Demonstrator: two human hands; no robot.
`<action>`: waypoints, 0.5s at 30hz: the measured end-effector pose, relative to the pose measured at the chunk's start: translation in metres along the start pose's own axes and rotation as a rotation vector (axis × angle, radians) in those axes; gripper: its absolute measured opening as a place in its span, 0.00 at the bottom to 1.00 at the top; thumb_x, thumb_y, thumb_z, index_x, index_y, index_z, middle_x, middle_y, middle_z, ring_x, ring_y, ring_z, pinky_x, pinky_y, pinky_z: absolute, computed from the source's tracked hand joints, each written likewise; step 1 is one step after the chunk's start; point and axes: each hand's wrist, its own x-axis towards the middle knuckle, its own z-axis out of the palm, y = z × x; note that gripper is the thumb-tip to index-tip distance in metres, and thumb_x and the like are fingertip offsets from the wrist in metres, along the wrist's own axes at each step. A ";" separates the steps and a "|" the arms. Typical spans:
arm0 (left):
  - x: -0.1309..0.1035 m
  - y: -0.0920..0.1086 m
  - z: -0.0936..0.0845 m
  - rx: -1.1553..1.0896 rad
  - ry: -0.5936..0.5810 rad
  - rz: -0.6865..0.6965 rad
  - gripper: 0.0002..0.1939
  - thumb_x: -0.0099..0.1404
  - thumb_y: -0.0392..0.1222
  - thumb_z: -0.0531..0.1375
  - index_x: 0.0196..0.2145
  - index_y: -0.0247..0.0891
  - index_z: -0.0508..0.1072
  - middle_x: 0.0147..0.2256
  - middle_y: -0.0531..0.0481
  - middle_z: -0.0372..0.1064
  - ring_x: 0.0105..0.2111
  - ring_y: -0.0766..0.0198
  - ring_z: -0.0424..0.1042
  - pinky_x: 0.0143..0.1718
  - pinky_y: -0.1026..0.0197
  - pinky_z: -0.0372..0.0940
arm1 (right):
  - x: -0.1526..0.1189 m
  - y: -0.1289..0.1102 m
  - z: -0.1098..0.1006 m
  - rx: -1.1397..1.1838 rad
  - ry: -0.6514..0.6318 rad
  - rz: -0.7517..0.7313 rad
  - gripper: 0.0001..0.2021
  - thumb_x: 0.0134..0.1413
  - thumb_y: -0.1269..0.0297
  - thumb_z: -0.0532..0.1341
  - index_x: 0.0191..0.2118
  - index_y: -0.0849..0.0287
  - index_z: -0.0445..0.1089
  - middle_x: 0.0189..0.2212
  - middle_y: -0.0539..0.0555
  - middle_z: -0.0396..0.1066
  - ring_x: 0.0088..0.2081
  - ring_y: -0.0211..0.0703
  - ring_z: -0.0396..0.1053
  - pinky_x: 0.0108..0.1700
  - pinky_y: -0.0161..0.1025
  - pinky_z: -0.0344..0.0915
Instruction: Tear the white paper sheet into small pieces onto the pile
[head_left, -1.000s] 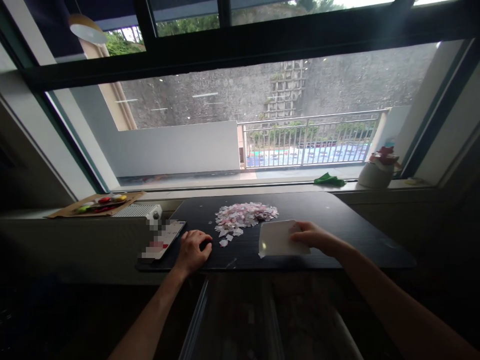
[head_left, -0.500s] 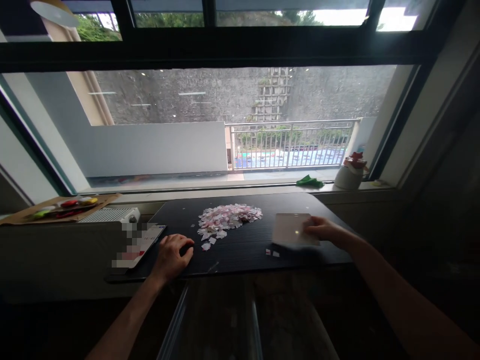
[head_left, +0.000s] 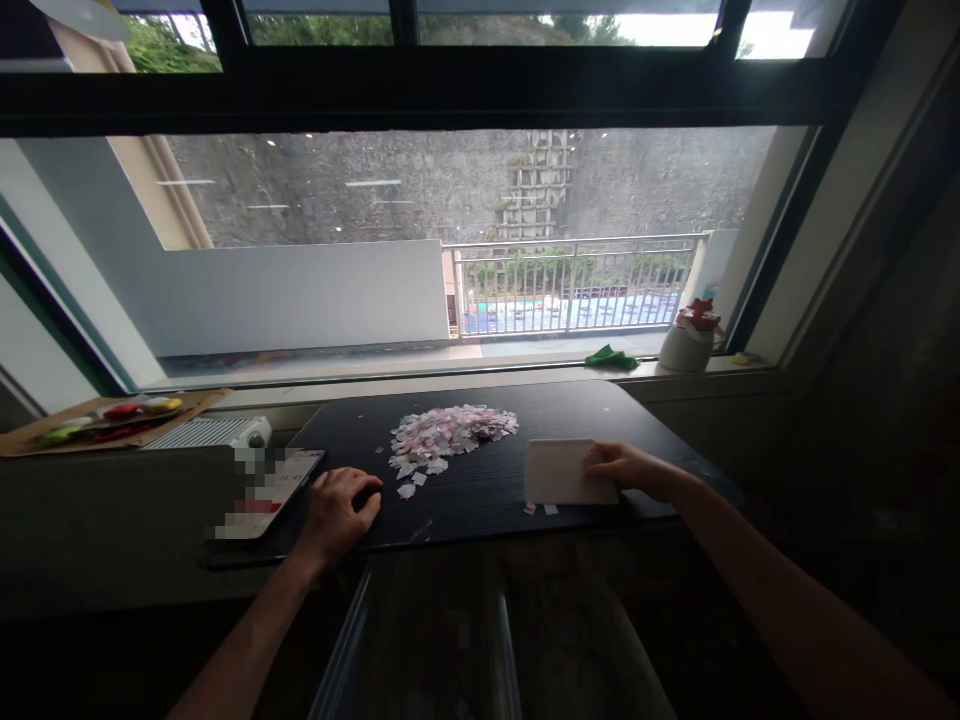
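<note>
In my right hand [head_left: 626, 468] is a flat white rectangular card [head_left: 555, 475] with rounded corners, pinched at its right side between thumb and fingers. The card's lower edge comes down by two small paper scraps [head_left: 550, 509] near the front of the black table [head_left: 457, 510]; whether it touches the tabletop I cannot tell. A heap of small white and pinkish paper scraps [head_left: 450, 432] lies on the middle of the table, a few strays at its front. My left hand [head_left: 341, 505] rests on the table left of the strays, loosely curved, thumb apart, holding nothing.
A tablet-like screen [head_left: 289, 485], partly pixelated, lies by the table's left edge. Beyond it are a white radiator [head_left: 217, 433] and brown paper [head_left: 202, 402] bearing colourful items. A green cloth [head_left: 611, 358] and a white pot [head_left: 686, 345] stand along the windowsill.
My right hand has brought the card lower and closer to the table's front edge, beside the two scraps. The left hand stays on the table. The whole view has shifted slightly.
</note>
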 end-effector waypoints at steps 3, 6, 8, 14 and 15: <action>0.000 0.001 -0.001 -0.007 -0.012 -0.007 0.11 0.54 0.46 0.54 0.29 0.43 0.75 0.32 0.48 0.73 0.39 0.54 0.69 0.48 0.48 0.58 | -0.004 0.002 -0.001 0.024 -0.028 0.011 0.15 0.27 0.63 0.70 0.27 0.60 0.68 0.24 0.48 0.72 0.28 0.39 0.68 0.31 0.35 0.63; 0.000 0.003 -0.002 -0.007 -0.021 -0.013 0.10 0.54 0.46 0.54 0.29 0.43 0.75 0.32 0.48 0.73 0.40 0.54 0.69 0.48 0.48 0.58 | -0.009 0.005 -0.001 0.043 -0.049 0.035 0.17 0.27 0.63 0.71 0.28 0.60 0.69 0.25 0.48 0.72 0.28 0.39 0.70 0.31 0.34 0.64; 0.000 0.003 -0.003 -0.005 -0.022 -0.013 0.11 0.54 0.46 0.54 0.29 0.43 0.75 0.32 0.48 0.73 0.40 0.53 0.69 0.48 0.48 0.58 | -0.014 0.009 -0.003 0.065 -0.078 0.027 0.17 0.29 0.62 0.71 0.30 0.60 0.69 0.27 0.49 0.73 0.30 0.41 0.71 0.32 0.35 0.65; 0.000 0.000 -0.001 -0.002 -0.016 -0.003 0.10 0.54 0.45 0.55 0.30 0.43 0.75 0.32 0.49 0.73 0.40 0.54 0.69 0.48 0.49 0.58 | -0.027 0.016 -0.012 0.119 -0.066 -0.031 0.19 0.31 0.60 0.71 0.34 0.60 0.71 0.30 0.51 0.75 0.33 0.44 0.72 0.36 0.38 0.67; 0.000 0.000 0.000 -0.003 -0.012 0.001 0.10 0.54 0.45 0.55 0.30 0.43 0.75 0.32 0.49 0.73 0.40 0.55 0.69 0.48 0.49 0.58 | -0.027 0.015 -0.012 0.127 -0.046 -0.036 0.20 0.30 0.60 0.71 0.33 0.60 0.71 0.30 0.51 0.75 0.33 0.44 0.72 0.36 0.38 0.67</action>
